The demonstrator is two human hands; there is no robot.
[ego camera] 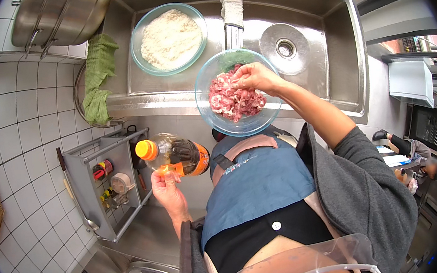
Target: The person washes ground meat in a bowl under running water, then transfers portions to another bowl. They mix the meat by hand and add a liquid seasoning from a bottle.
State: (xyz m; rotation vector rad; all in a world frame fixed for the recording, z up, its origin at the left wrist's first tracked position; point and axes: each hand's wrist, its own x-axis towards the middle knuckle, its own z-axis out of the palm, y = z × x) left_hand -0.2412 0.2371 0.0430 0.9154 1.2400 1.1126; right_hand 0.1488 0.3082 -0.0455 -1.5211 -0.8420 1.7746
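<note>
My left hand grips the orange handle of a plastic bottle of dark liquid. The bottle is tilted nearly on its side, its orange cap on and facing left. My right hand reaches into a clear glass bowl, its fingertips bunched on the raw cut meat. The bowl rests over the front rim of a steel sink. Farther back in the sink stands a second glass bowl of a pale crumbly ingredient.
A green cloth hangs over the sink's left edge, below a large steel pot. Left of the bottle, a grey rack holds jars. A drain lies right of the bowl. Another person is at the far right.
</note>
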